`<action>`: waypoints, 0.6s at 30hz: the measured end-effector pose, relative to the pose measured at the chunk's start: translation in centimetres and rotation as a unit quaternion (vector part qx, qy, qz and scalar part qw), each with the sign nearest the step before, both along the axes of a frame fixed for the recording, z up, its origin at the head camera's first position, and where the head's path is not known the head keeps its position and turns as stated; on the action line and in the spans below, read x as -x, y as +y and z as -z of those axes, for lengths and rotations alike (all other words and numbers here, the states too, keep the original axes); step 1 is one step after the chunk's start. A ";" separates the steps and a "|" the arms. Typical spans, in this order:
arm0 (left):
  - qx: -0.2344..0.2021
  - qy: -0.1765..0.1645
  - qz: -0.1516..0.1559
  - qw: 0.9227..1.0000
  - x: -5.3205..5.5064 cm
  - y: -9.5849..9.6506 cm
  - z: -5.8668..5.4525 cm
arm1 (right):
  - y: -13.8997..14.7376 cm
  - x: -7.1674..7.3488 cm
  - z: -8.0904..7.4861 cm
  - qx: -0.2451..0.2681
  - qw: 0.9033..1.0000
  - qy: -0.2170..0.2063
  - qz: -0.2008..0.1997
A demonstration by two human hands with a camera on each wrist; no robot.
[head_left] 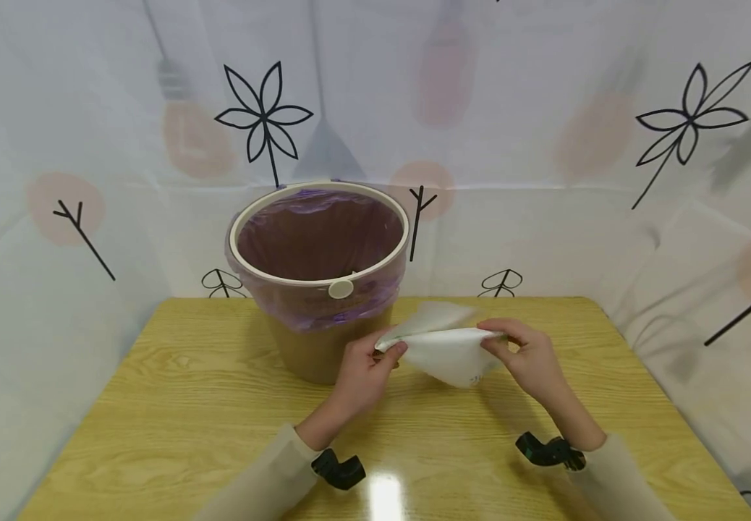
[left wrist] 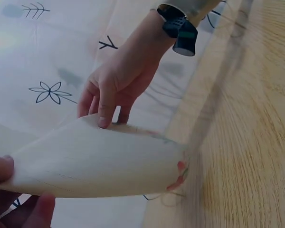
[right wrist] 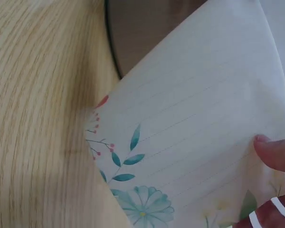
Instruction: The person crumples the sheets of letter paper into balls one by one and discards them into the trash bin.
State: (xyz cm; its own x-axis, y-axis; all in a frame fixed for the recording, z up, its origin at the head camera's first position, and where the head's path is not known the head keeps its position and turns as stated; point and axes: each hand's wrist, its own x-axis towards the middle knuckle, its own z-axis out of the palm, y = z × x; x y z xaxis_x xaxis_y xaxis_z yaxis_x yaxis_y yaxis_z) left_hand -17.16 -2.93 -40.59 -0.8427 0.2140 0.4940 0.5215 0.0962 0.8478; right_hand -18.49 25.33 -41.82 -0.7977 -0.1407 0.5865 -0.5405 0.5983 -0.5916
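A sheet of lined letter paper [head_left: 450, 353] with printed flowers and leaves is held above the table, right in front of the waste bin. My left hand [head_left: 364, 370] pinches its left end between thumb and fingers. At the opposite end my right hand [head_left: 532, 359] pinches the edge. The sheet is bent, with a flap rising behind the front part in the head view. In the right wrist view, faint ruled lines and a blue-green flower [right wrist: 145, 209] show on the paper, my right thumb [right wrist: 275, 153] pressing on its face.
A brown waste bin [head_left: 307, 354] stands at the table's back left, lined with a purple plastic bag [head_left: 349, 307] under a cream rim ring [head_left: 408, 231]. The wood-grain table [head_left: 187, 405] meets a patterned cloth backdrop [head_left: 532, 239] at the back and sides.
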 end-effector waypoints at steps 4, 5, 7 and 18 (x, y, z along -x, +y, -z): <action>-0.015 0.006 -0.035 0.999 0.2 0.4 0.0 | -0.6 0.0 -0.2 -0.036 0.997 0.062 0.025; -0.018 0.011 -0.045 0.999 0.3 0.4 0.1 | -0.8 -0.1 -0.4 -0.044 0.996 0.079 0.024; -0.019 0.034 -0.060 0.997 0.7 0.6 0.6 | -1.4 -0.3 -0.7 -0.057 0.993 0.101 0.013; -0.022 0.171 -0.038 0.984 1.3 1.3 1.2 | -4.4 -0.7 -2.1 -0.058 0.995 0.079 -0.031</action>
State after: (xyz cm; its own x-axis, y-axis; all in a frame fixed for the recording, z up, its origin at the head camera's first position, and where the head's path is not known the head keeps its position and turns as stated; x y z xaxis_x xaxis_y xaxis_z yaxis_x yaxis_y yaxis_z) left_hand -18.46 -1.59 -41.78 -0.6382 0.1278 0.7592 0.7698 0.1131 0.6281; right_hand -17.81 20.92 -39.76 -0.6853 -0.2605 0.6801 -0.6584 0.6207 -0.4257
